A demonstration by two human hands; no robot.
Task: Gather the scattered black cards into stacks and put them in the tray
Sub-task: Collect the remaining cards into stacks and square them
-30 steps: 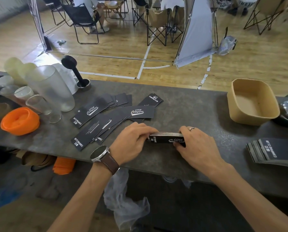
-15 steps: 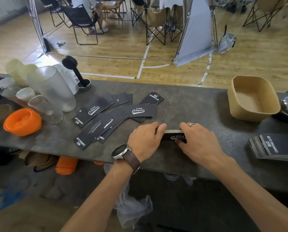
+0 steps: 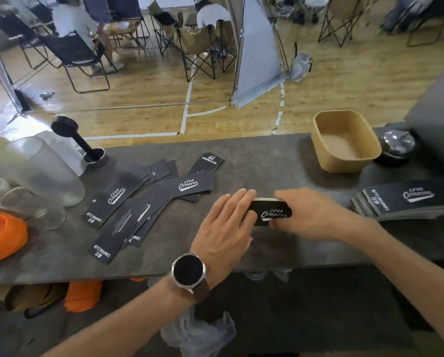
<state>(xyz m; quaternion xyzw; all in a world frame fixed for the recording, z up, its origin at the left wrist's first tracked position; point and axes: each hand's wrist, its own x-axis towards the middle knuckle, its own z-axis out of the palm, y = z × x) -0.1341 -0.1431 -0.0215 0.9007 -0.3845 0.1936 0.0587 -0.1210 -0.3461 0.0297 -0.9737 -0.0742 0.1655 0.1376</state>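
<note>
While the right hand (image 3: 311, 217) grips a small stack of black cards (image 3: 272, 212) from its right end, fingers curled round the stack's far and near edges, the left hand (image 3: 228, 228) lies flat with straight fingers (image 3: 237, 202) pressed against the stack's left end. The stack stands on its long edge on the dark counter (image 3: 262, 161), near the front edge and about the middle, its printed face turned toward the camera. To the left lie the scattered black cards (image 3: 148, 199), fanned and overlapping one another on the counter, some printed side up. At the far right of the counter sits the tan tray (image 3: 318, 145), and just right of it a metal bell (image 3: 397, 145). Near the right edge lies a larger stack of black cards (image 3: 406, 202), fanned slightly at its left end. At the left stand frosted plastic cups (image 3: 37, 168), an orange lid (image 3: 1, 235) nearer the front, and a black tamper (image 3: 73, 137) standing tilted in a small metal ring. A watch (image 3: 188, 270) on a brown strap sits on the left wrist.
</note>
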